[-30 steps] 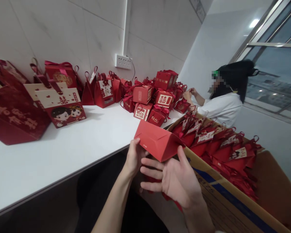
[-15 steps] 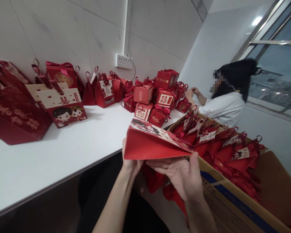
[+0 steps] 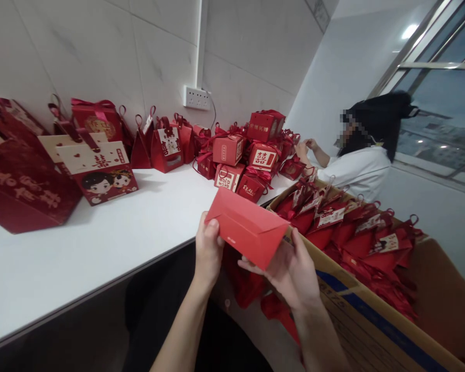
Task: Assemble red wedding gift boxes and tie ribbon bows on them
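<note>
Between my hands, above the table's front edge, is a red paper gift box (image 3: 248, 225). Its plain red base, with folded flaps, faces me; the printed sides are turned away. My left hand (image 3: 209, 250) grips its left end, the thumb pressed on the near corner. At the right end, my right hand (image 3: 292, 268) supports it with the fingers beneath and the thumb by the edge. Just beyond it, several finished red gift boxes (image 3: 228, 150) are piled on the white table (image 3: 151, 222).
A cardboard carton (image 3: 356, 305) full of red boxes with ribbon loops stands at my right. Larger red gift bags (image 3: 27, 186) and a box with a cartoon couple (image 3: 104, 175) stand at the left. A co-worker in a white top (image 3: 356, 168) sits beyond the carton.
The gift box has been tipped so its red base faces me instead of its printed side. My left thumb has come round onto its near face.
</note>
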`<state>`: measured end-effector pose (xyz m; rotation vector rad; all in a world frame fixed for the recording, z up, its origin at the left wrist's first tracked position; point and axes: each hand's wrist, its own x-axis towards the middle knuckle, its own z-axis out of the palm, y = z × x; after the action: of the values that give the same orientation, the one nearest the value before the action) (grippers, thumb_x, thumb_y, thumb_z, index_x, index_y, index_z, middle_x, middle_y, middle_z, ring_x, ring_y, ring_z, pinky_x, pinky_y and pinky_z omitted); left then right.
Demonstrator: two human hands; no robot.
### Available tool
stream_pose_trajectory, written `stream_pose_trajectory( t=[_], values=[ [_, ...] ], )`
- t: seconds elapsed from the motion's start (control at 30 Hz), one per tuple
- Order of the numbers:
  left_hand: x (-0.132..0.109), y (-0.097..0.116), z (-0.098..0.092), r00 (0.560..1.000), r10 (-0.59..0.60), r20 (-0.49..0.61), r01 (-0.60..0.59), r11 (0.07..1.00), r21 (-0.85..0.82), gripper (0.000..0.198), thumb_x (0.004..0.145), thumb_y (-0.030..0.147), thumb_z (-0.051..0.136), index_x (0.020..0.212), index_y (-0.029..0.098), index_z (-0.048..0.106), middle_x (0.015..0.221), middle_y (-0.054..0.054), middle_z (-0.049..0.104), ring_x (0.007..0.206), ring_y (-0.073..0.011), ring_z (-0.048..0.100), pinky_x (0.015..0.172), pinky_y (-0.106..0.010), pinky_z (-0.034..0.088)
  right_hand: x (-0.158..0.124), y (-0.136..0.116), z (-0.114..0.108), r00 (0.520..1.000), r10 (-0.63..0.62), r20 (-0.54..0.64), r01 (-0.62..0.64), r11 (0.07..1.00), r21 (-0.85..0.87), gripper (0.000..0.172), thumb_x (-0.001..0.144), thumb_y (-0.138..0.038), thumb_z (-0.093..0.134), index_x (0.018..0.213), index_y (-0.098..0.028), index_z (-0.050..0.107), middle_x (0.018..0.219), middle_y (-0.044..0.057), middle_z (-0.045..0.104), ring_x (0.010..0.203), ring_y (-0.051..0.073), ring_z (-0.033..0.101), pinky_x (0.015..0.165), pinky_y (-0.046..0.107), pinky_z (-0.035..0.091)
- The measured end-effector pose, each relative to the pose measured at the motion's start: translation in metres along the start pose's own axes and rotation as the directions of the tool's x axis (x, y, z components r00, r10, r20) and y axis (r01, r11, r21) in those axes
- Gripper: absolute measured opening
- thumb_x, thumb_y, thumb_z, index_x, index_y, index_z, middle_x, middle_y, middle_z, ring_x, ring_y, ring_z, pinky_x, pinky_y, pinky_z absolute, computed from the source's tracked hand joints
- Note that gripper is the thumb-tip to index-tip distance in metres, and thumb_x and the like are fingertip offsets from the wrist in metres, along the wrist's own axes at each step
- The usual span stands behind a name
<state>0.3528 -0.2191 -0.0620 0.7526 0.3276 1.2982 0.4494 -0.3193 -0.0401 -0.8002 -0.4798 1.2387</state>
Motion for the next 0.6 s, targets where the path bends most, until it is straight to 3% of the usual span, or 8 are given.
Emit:
stream_pose_trajectory(
  t=[0.17,0.27,0.33,0.4,0.53,0.6],
  values=[
    [-0.006,-0.002,-0.006,0.992,0.079,0.101,-0.097,0.978,0.187,0.029,0.076,0.046,0.062,0.080,0.019,0.051,0.070,0.004,0.050,0.059,-0.0089,0.045,0.058,-0.020,0.039,0.004,0.002,-0.011,1.000,-0.001,0.019,0.000,0.999,0.036,0.035,0.084,-0.049,0.049,0.106,-0.026,0.063,0.078,0.004,0.073,0.070,0.024,0.068,0.083,0.055,0.049],
    [-0.007,-0.003,-0.009,0.982,0.081,0.170,-0.122,0.962,0.246,0.027,0.078,0.045,0.059,0.082,0.019,0.051,0.073,0.003,0.051,0.062,-0.0099,0.046,0.061,-0.021,0.040,0.004,-0.004,-0.016,0.999,0.044,-0.003,-0.044,0.997,0.065,0.043,0.083,-0.057,0.045,0.107,-0.026,0.062,0.084,0.005,0.073,0.072,0.025,0.068,0.080,0.057,0.050],
    [-0.007,0.000,-0.011,0.963,0.074,0.257,-0.149,0.946,0.289,0.028,0.078,0.046,0.059,0.085,0.020,0.052,0.075,0.002,0.053,0.065,-0.0112,0.049,0.061,-0.022,0.041,0.004,-0.010,-0.017,0.995,0.086,-0.055,-0.083,0.994,0.068,0.049,0.082,-0.061,0.042,0.106,-0.024,0.063,0.089,0.005,0.073,0.075,0.026,0.068,0.078,0.056,0.050],
    [-0.007,0.004,-0.012,0.925,0.056,0.376,-0.192,0.922,0.335,0.028,0.078,0.045,0.059,0.089,0.020,0.053,0.077,0.000,0.055,0.068,-0.0126,0.053,0.062,-0.022,0.042,0.002,-0.017,-0.018,0.988,0.086,-0.125,-0.083,0.996,0.028,0.044,0.080,-0.057,0.046,0.100,-0.022,0.065,0.086,0.005,0.074,0.076,0.026,0.069,0.080,0.052,0.052],
    [-0.004,0.010,-0.013,0.838,-0.001,0.546,-0.234,0.903,0.361,0.029,0.080,0.040,0.058,0.101,0.022,0.055,0.090,-0.003,0.062,0.080,-0.0163,0.060,0.069,-0.024,0.048,-0.007,-0.036,-0.028,0.972,-0.093,-0.216,0.055,0.983,-0.174,0.027,0.068,-0.041,0.056,0.081,-0.020,0.067,0.076,0.005,0.073,0.085,0.027,0.068,0.085,0.043,0.052],
    [-0.003,0.009,-0.011,0.844,-0.019,0.537,-0.208,0.910,0.359,0.032,0.082,0.038,0.058,0.109,0.022,0.052,0.094,-0.004,0.064,0.085,-0.0181,0.062,0.074,-0.028,0.050,-0.014,-0.053,-0.040,0.941,-0.230,-0.248,0.162,0.950,-0.267,0.028,0.065,-0.041,0.056,0.081,-0.020,0.066,0.080,0.006,0.073,0.089,0.027,0.067,0.083,0.042,0.053]
  ],
)
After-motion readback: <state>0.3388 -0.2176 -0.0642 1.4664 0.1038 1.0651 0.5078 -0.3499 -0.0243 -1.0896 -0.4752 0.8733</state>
